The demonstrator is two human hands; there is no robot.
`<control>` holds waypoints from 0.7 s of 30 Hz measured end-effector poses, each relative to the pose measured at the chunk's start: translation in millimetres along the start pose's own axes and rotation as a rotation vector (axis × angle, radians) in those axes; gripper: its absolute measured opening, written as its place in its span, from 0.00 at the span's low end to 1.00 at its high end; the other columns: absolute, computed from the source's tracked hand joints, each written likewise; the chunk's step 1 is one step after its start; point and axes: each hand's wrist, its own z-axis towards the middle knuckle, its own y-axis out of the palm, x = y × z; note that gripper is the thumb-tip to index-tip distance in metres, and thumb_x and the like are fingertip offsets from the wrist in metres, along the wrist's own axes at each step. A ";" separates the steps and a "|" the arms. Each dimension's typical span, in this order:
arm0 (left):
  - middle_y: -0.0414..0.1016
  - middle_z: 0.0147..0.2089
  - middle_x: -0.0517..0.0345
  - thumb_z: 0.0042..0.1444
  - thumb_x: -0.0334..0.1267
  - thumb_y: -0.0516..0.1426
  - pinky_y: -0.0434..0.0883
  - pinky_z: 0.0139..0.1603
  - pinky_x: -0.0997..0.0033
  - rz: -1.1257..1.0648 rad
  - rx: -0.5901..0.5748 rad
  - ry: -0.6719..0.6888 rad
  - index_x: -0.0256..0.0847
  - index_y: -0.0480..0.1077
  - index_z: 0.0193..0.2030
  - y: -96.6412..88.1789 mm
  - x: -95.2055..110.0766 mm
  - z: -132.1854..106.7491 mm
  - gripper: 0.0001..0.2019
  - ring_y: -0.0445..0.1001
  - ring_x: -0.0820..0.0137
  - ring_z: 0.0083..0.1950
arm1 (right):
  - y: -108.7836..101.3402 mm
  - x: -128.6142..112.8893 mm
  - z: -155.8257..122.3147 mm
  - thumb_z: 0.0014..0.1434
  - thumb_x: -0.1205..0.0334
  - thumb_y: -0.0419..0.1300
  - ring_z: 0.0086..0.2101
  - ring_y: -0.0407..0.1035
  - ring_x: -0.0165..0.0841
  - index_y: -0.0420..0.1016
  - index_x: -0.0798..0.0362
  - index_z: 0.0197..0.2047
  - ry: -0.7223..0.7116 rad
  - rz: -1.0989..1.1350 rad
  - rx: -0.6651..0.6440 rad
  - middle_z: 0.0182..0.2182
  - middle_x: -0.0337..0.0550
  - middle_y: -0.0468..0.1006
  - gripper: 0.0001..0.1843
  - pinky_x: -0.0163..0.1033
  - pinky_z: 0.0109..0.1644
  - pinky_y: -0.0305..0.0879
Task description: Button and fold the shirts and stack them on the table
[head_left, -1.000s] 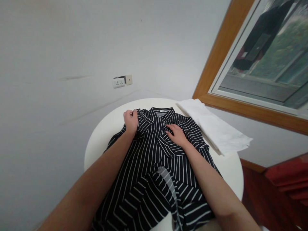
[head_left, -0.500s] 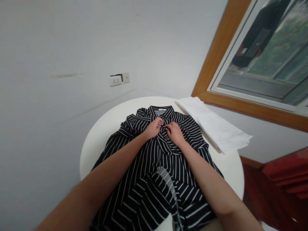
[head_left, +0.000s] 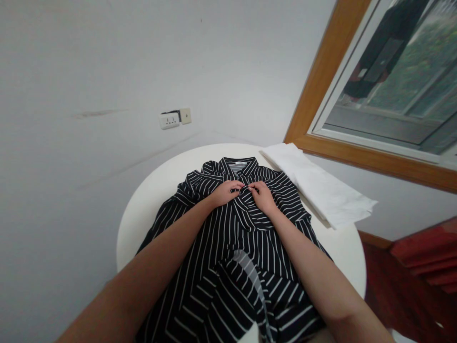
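A black shirt with thin white stripes point(head_left: 228, 247) lies face up on a round white table point(head_left: 150, 200), collar at the far side. My left hand point(head_left: 224, 192) and my right hand point(head_left: 263, 196) meet just below the collar. Both pinch the shirt's front opening between fingertips, fingers curled. The lower part of the shirt is rumpled and hangs over the near edge of the table.
A folded white cloth point(head_left: 317, 188) lies on the table's right side, partly over the edge. A wood-framed window point(head_left: 357, 157) is at the right, a wall socket point(head_left: 169, 120) behind the table, red-brown flooring and a red object point(head_left: 424, 257) at lower right.
My left hand left the shirt's left shoulder and came in to the middle below the collar. My right hand went from lying flat to pinching the front edge.
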 end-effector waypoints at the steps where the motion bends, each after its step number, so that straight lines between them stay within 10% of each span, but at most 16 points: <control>1: 0.77 0.50 0.53 0.52 0.26 0.54 0.65 0.58 0.65 0.023 0.003 -0.001 0.37 0.71 0.48 -0.4 -0.5 -0.4 0.16 0.76 0.69 0.48 | -0.3 -0.1 0.0 0.60 0.66 0.56 0.42 0.69 0.36 0.76 0.53 0.38 0.005 0.007 0.003 0.38 0.46 0.76 0.08 0.43 0.52 0.63; 21: 0.75 0.46 0.51 0.60 0.32 0.49 0.65 0.54 0.59 0.318 0.071 0.114 0.38 0.71 0.50 4.8 5.8 -2.9 0.14 0.68 0.64 0.48 | -3.5 -1.5 -0.2 0.61 0.63 0.54 0.45 0.68 0.37 0.75 0.51 0.40 0.012 0.015 -0.018 0.40 0.46 0.76 0.09 0.45 0.54 0.62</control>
